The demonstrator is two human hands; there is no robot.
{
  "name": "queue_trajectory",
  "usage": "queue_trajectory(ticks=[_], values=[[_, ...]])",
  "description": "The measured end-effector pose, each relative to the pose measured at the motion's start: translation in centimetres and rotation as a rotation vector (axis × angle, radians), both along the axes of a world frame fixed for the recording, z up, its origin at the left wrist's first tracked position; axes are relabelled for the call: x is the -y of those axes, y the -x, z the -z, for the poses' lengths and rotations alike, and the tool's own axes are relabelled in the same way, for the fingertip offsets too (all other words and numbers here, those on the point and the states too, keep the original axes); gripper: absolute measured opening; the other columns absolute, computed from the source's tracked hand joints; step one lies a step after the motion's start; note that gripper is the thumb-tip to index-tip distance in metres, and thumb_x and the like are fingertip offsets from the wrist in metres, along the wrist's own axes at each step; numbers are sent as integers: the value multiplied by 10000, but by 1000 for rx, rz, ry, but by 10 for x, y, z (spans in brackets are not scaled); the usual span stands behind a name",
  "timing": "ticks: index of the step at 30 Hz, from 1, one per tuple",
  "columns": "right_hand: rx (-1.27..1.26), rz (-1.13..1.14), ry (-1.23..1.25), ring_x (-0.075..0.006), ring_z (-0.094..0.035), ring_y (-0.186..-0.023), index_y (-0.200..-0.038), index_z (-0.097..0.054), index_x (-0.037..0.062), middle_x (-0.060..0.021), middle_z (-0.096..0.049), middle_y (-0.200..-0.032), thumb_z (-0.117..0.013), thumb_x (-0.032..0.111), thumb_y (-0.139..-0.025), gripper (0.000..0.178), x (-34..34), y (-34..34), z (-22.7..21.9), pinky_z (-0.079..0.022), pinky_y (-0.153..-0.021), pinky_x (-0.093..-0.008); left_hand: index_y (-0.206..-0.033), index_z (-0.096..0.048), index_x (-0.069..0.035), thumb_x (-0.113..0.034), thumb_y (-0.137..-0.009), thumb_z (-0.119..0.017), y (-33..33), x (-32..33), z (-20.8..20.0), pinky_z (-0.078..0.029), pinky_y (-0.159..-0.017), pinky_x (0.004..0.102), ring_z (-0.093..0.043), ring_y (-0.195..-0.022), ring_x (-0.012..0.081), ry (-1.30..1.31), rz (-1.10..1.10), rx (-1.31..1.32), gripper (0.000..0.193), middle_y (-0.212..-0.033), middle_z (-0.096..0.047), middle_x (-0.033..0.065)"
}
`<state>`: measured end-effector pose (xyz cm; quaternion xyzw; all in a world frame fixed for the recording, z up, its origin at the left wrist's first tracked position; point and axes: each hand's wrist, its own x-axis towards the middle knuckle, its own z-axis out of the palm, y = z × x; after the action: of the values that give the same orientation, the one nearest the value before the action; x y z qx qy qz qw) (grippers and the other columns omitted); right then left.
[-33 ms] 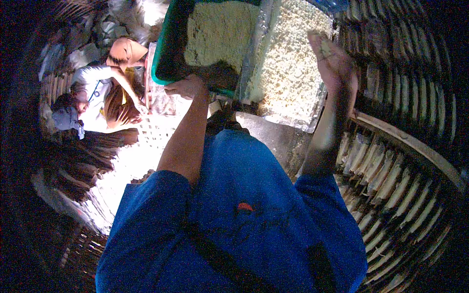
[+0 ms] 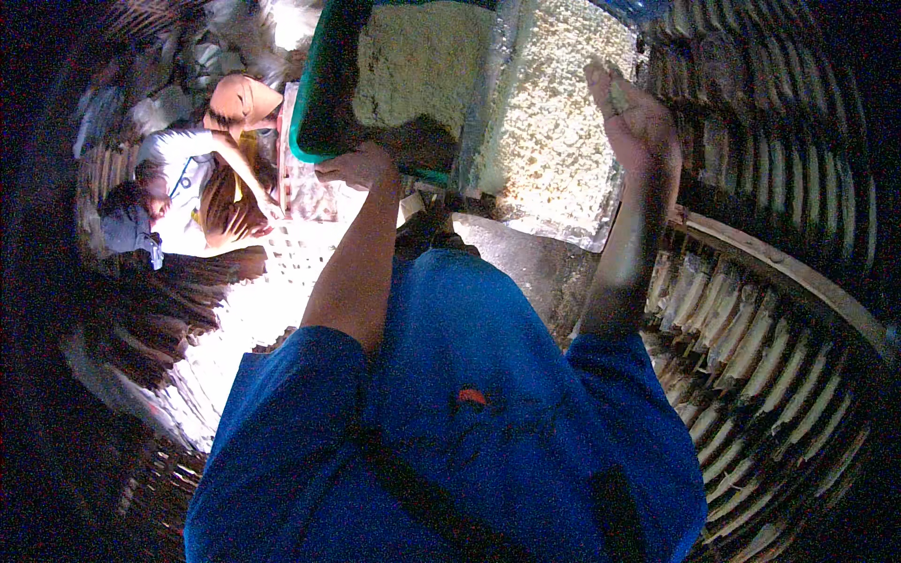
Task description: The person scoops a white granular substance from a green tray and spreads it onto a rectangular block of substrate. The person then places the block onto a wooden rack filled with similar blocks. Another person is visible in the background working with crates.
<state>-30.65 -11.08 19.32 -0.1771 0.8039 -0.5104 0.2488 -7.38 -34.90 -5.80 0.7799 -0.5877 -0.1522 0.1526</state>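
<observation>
Crumbs (image 2: pixel 563 122) cover most of the tray (image 2: pixel 572 241) at one o'clock; a heap (image 2: pixel 413 70) remains in the bin (image 2: pixel 302 131) at twelve. Your left hand (image 2: pixel 359 167) meets its rim, grip too dim to judge; your right hand (image 2: pixel 640 120), fingers parted, is at three o'clock on the tray.

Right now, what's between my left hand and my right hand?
In the head view, the near end of the green tub, then the pale crumbly layer to its right, lie between your left hand and right hand.
</observation>
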Motion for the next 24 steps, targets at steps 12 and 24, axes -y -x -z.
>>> queue_trajectory(ticks=[12, 24], values=[[806, 295, 713, -298, -573, -1140, -973, -642, -61, -159, -626, -1102, -593, -49, -837, 145, -38, -83, 48, -322, -1165, -486, -1445, -67, 122, -172, -767, -670, 5, 2, 3, -565, -862, 419, -598, -1090, 395, 18, -86, 0, 954, -1482, -191, 292], [639, 210, 946, -291, -571, -1176, -1005, -642, -66, -149, -654, -1121, -557, -38, -875, 157, -38, -150, 14, -320, -1160, -514, -1448, -76, 122, -179, -761, -674, 14, -5, -11, -571, -846, 430, -618, -1053, 394, -55, -28, -81, 959, -1471, -207, 307]])
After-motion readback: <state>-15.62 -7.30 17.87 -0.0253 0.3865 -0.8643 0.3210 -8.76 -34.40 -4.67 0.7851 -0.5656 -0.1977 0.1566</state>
